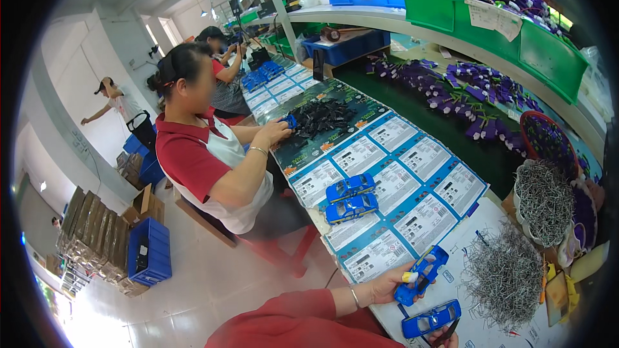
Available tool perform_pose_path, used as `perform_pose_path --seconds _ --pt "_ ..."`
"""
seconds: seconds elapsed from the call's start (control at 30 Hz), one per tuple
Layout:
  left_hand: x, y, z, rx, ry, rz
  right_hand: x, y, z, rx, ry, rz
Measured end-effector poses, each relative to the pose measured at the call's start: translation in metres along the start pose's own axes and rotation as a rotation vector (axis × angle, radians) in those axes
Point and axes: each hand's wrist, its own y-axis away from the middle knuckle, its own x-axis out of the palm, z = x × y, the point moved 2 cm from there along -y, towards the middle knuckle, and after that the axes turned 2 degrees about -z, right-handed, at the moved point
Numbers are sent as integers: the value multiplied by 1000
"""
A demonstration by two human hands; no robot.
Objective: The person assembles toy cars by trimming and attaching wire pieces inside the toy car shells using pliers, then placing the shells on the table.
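My left hand (387, 285), with a white and yellow wrap on one finger, is closed around a blue toy car body (422, 275) and holds it tilted above the table. Just below it, a second blue toy car body (431, 319) lies near the table's front edge. At the bottom rim my right hand (452, 342) shows only in part, beside that second car. Its fingers are closed on a thin dark piece (445, 333) whose kind I cannot make out. Two more blue toy car bodies (351, 209) sit side by side on the printed sheets further along.
A heap of thin metal pieces (503, 277) lies right of my hands, with a full bowl (545, 203) behind it. A co-worker (206, 148) in red and white handles a blue part by a black pile (319, 119). A green bin (490, 32) stands on the shelf.
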Motion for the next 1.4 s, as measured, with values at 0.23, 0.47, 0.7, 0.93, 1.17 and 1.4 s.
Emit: perform_pose_path --seconds 0.23,0.47,0.7,0.93,1.17,1.4 --pt "-6 -1 2 26 75 46 3 3 4 -20 34 45" --pt "-10 -4 1 15 53 24 9 2 9 -36 52 103" --pt "-15 -4 3 27 45 22 -8 -4 -17 -111 68 115" --pt "-11 -2 6 31 52 45 -2 0 -9 -101 -4 118" --pt "-11 -3 3 26 41 29 7 -2 -1 -104 -3 103" --pt "-13 -4 3 17 63 17 3 -5 -6 -122 15 115"
